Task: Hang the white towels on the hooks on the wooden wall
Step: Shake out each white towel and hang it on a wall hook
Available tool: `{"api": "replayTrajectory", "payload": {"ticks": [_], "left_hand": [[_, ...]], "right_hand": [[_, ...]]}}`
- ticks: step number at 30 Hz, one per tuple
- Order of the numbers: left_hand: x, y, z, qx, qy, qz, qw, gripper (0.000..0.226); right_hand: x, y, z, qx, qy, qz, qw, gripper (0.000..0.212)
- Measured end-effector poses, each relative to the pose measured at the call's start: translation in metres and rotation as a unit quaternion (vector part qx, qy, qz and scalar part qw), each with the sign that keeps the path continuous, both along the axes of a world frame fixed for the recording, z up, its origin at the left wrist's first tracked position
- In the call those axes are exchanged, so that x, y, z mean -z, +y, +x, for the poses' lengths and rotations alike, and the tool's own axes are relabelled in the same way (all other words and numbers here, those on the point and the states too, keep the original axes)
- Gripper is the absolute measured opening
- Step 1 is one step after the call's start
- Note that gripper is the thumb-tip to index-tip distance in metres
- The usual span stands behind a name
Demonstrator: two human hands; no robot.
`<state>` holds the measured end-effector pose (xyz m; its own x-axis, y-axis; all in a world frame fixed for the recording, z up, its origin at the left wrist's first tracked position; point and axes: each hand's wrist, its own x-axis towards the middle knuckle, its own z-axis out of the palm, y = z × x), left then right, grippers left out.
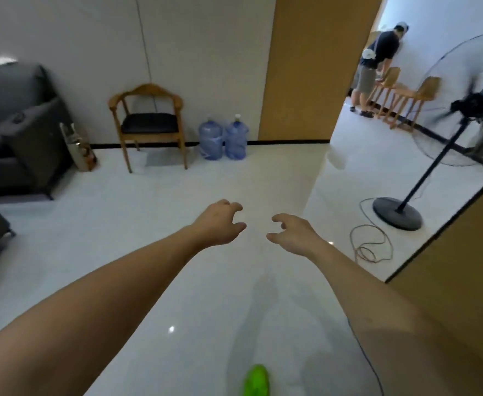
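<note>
Both hands — left hand point(220, 222), right hand point(293, 231) — were held out over the floor point(154, 224), fingers loosely curled, nothing gripped. No towel was seen. Ahead were placed a wooden chair point(149, 124), two water jugs point(223, 138) and a standing fan point(434, 155) — cable point(371, 241) coiled nearby.

I can read no text, label, brand or number anywhere ahead of my hands. The two water jugs point(223, 138) standing beyond my left hand point(220, 224) show only pale marks too blurred to make out, and the paper bag point(79, 147) far off to the left of it bears a print I cannot read.
</note>
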<state>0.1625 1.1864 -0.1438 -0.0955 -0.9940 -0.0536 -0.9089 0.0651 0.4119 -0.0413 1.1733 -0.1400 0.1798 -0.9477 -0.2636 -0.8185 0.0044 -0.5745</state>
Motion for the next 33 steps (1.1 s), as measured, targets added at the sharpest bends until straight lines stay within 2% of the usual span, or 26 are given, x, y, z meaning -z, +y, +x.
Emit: {"api": "replayTrajectory", "payload": {"ticks": [5, 11, 15, 21, 24, 28, 33], "left_hand": [[0.046, 0.034, 0.145, -0.18, 0.007, 0.06, 0.982, 0.057], [0.084, 0.094, 0.265, -0.392, 0.035, 0.102, 0.914, 0.054], [0.107, 0.153, 0.297, -0.513, 0.068, 0.131, 0.845, 0.052], [0.139, 0.265, 0.297, -0.656, 0.126, 0.187, 0.72, 0.053], [0.148, 0.319, 0.297, -0.719, 0.148, 0.179, 0.655, 0.053], [0.165, 0.384, 0.308, -0.776, 0.172, 0.155, 0.586, 0.053], [0.2, 0.468, 0.343, -0.819, 0.219, 0.13, 0.513, 0.054]], "right_hand": [[0.054, -0.038, 0.152, -0.154, -0.016, 0.062, 0.986, 0.059], [0.103, -0.046, 0.312, -0.33, -0.021, 0.13, 0.935, 0.058], [0.134, -0.024, 0.39, -0.432, -0.009, 0.189, 0.882, 0.057], [0.168, 0.054, 0.477, -0.568, 0.033, 0.243, 0.785, 0.055], [0.178, 0.108, 0.512, -0.629, 0.061, 0.256, 0.732, 0.055], [0.192, 0.189, 0.559, -0.692, 0.093, 0.251, 0.671, 0.053], [0.213, 0.293, 0.623, -0.733, 0.127, 0.242, 0.623, 0.053]]}}
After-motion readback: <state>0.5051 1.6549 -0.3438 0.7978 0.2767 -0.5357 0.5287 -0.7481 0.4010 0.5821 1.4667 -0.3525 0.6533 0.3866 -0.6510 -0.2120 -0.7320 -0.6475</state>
